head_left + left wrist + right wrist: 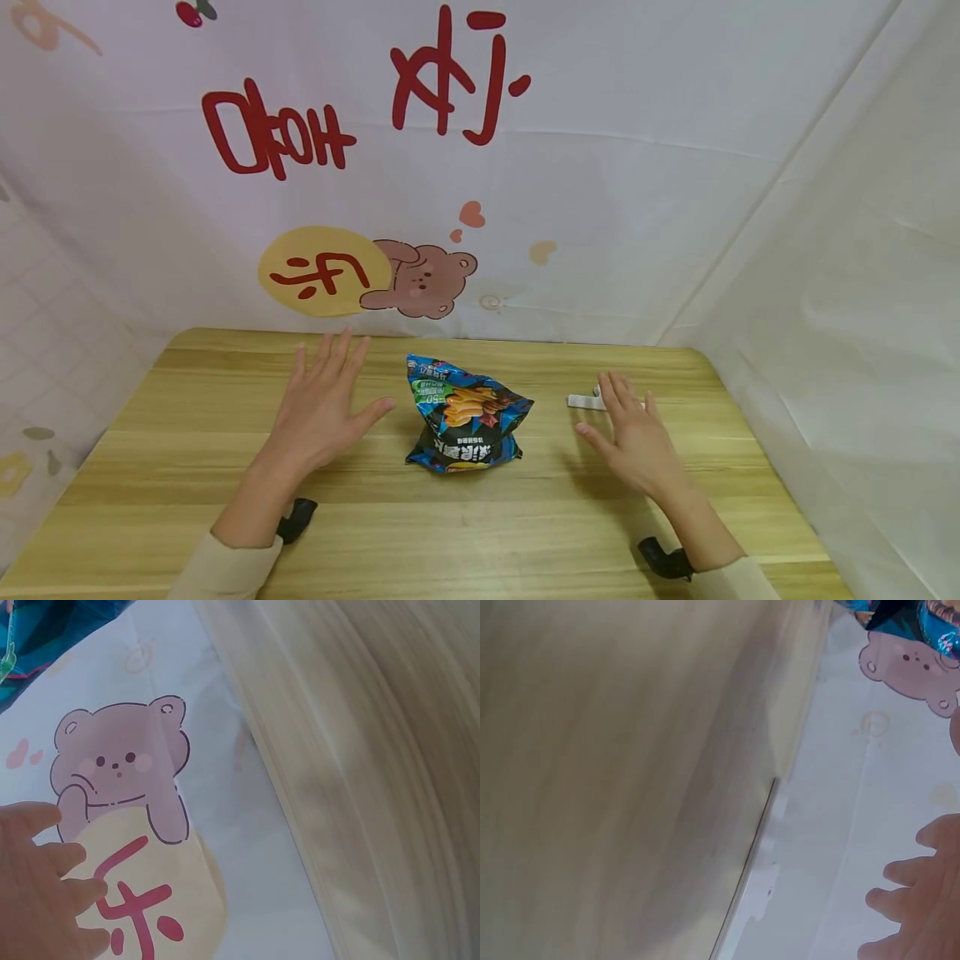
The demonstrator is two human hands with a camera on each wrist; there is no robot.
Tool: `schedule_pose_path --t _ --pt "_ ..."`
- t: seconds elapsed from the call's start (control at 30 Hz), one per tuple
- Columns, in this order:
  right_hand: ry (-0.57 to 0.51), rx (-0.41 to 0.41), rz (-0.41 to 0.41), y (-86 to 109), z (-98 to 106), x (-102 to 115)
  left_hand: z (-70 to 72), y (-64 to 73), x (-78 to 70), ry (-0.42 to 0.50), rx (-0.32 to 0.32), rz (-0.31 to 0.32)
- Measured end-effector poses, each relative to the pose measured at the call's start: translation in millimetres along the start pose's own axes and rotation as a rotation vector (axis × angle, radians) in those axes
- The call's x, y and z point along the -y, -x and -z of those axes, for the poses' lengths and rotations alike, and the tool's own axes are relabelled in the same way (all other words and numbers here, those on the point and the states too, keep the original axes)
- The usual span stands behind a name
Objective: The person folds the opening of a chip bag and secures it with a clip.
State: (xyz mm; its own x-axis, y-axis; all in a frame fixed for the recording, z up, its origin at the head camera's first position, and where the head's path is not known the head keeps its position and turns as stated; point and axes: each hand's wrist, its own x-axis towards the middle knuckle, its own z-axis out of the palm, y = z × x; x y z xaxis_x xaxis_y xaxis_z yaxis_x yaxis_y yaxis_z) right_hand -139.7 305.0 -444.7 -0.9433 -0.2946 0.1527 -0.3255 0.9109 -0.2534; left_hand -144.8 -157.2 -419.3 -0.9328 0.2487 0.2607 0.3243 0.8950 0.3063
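A blue and black snack bag (467, 421) stands on the wooden table (450, 533), its printed front showing chips. To its left, my left hand (318, 417) is held with fingers spread and thumb pointing toward the bag, holding nothing. My right hand (639, 450) is on the other side, fingers extended and nothing gripped. Its fingertips overlap a slim white strip (583, 402) with a small raised piece, partly hidden behind the hand. In the right wrist view the same white strip (756, 889) lies along the table, apart from the fingers.
White cloth (637, 208) hangs behind the table and along both sides, printed with red characters and a bear (423, 279). A black wrist mount (297, 521) sits on the left wrist and another black mount (663, 558) on the right.
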Motion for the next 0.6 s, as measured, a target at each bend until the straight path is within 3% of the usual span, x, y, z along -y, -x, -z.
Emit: schedule_pose_path --t 0.3,0.6 --pt "-0.036 -0.041 0.016 -1.4 -4 18 -2.9 -1.8 -9.5 0.035 -0.074 -0.031" --pt "-0.085 -0.102 0.054 -4.7 -6 34 -3.7 -9.2 -20.1 0.049 -0.187 -0.114"
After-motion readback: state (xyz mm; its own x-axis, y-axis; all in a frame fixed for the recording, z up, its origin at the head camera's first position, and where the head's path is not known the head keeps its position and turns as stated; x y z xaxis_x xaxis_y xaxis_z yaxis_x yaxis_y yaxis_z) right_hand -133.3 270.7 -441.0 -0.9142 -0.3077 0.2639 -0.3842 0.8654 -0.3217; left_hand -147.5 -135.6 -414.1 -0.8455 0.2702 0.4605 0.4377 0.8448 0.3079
